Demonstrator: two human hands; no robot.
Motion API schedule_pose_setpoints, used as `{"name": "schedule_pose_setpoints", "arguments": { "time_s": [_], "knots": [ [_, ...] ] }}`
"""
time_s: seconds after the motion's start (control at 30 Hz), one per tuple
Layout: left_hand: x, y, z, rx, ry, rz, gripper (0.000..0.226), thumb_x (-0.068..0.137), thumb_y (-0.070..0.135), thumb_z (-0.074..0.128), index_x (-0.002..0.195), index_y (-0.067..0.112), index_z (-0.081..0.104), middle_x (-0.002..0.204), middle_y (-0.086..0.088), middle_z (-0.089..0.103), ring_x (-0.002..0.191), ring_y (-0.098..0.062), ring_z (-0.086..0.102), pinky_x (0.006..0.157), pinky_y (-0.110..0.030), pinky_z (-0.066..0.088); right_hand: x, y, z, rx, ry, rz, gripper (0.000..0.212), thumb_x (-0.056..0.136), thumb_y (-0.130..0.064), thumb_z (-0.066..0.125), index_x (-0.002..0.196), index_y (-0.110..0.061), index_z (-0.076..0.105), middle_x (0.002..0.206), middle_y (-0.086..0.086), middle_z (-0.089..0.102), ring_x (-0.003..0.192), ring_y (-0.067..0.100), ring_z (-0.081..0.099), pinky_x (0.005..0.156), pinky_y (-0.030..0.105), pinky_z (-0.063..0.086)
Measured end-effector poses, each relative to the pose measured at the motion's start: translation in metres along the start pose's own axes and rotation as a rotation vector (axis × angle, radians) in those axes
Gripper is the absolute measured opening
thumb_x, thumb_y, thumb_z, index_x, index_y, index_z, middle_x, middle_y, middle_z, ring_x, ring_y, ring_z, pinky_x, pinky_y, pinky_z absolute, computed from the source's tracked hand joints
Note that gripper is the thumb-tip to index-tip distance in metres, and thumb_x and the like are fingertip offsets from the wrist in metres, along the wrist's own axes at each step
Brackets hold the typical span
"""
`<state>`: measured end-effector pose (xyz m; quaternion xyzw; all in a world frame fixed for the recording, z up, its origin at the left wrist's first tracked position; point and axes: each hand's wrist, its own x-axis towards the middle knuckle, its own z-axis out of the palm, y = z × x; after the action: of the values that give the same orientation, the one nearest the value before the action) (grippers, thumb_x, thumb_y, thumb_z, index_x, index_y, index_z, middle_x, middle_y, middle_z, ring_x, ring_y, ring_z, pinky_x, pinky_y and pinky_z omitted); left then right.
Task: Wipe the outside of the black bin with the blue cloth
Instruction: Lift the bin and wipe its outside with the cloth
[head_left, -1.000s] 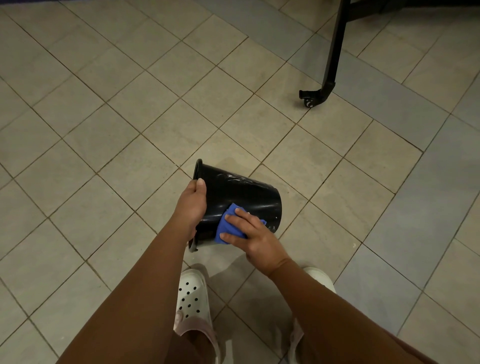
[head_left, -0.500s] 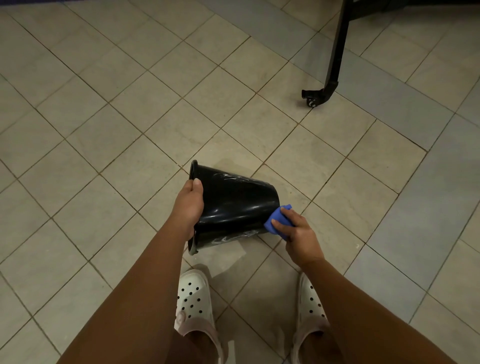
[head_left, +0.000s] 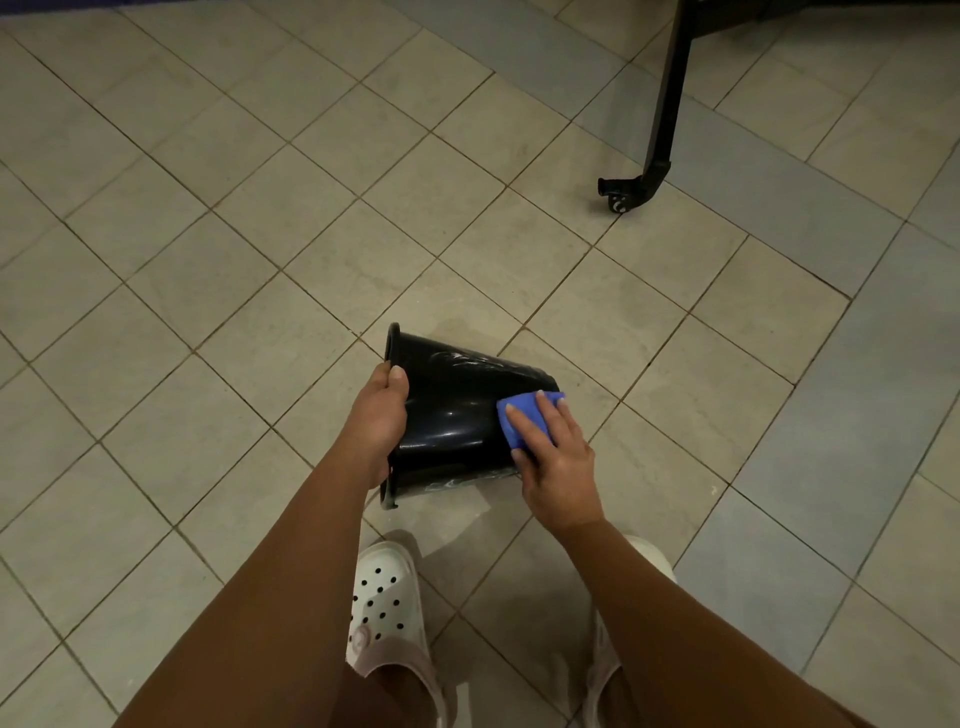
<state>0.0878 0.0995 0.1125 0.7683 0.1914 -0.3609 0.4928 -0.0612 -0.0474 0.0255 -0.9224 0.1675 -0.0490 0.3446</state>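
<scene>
2 white clogs (head_left: 387, 603) stand on the tiled floor (head_left: 208, 260), nearest the camera. Above them the left hand (head_left: 382, 415) clamps the rim of the black bin (head_left: 452, 410), thumb outside, holding it tipped on its side with its mouth to the left. The right hand (head_left: 558, 462) lies flat, fingers straight and spread, pressing the blue cloth (head_left: 522, 415) on the wall near the base. Farther off stands a black stand leg (head_left: 667, 104) with 1 caster. Wiping looks partway done: the top shines, pale smears remain along the lower edge, and the far side is hidden. 0.5 s ago the cloth was pinched, bunched at the base end; now it is back on the wall.
</scene>
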Motion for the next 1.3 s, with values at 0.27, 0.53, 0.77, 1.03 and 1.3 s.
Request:
{"name": "schedule_pose_setpoints", "arguments": {
  "time_s": [0.27, 0.53, 0.77, 1.03, 1.3],
  "knots": [
    [-0.004, 0.002, -0.002, -0.024, -0.009, 0.006, 0.034, 0.104, 0.038, 0.029, 0.131, 0.027, 0.046, 0.120, -0.009, 0.057, 0.107, -0.029, 0.057, 0.095, -0.053, 0.048, 0.026, 0.006, -0.018, 0.136, -0.167, 0.403, 0.054, 0.096, -0.014, 0.045, 0.144, -0.028, 0.027, 0.147, 0.010, 0.024, 0.132, 0.027, 0.029, 0.108, 0.032, 0.028],
    [-0.005, 0.004, -0.008, -0.261, -0.025, -0.123, 0.036, 0.098, 0.034, 0.044, 0.125, 0.013, 0.055, 0.115, -0.017, 0.064, 0.103, -0.035, 0.063, 0.086, -0.049, 0.052, 0.036, -0.002, -0.021, 0.133, -0.096, 0.675, 0.053, 0.094, -0.019, 0.050, 0.141, -0.021, 0.026, 0.130, 0.008, 0.052, 0.118, 0.027, 0.050, 0.102, 0.045, 0.034],
    [-0.002, 0.005, 0.008, -0.106, 0.134, -0.011, 0.056, 0.097, 0.057, 0.027, 0.131, 0.019, 0.050, 0.123, -0.013, 0.058, 0.113, -0.035, 0.056, 0.099, -0.056, 0.044, 0.011, 0.003, -0.013, -0.039, 0.056, 0.099, 0.039, 0.085, -0.013, 0.059, 0.122, -0.022, 0.053, 0.131, 0.004, 0.053, 0.123, 0.026, 0.044, 0.097, 0.039, 0.027],
    [-0.011, 0.006, 0.016, 0.001, 0.243, 0.144, 0.044, 0.104, 0.038, 0.026, 0.124, 0.011, 0.054, 0.121, -0.015, 0.057, 0.116, -0.031, 0.052, 0.101, -0.046, 0.041, -0.011, -0.009, 0.008, 0.018, -0.061, -0.165, 0.072, 0.078, 0.005, 0.062, 0.136, -0.032, 0.040, 0.148, 0.006, 0.032, 0.141, 0.028, 0.018, 0.112, 0.044, 0.014],
    [-0.015, 0.001, 0.020, 0.071, 0.273, 0.263, 0.043, 0.105, 0.037, 0.027, 0.124, 0.011, 0.055, 0.122, -0.013, 0.059, 0.118, -0.028, 0.053, 0.102, -0.039, 0.040, -0.004, 0.002, 0.000, 0.046, -0.047, 0.312, 0.073, 0.084, -0.007, 0.063, 0.144, -0.027, 0.025, 0.148, 0.012, 0.023, 0.133, 0.030, 0.029, 0.107, 0.045, 0.037]
  ]
}}
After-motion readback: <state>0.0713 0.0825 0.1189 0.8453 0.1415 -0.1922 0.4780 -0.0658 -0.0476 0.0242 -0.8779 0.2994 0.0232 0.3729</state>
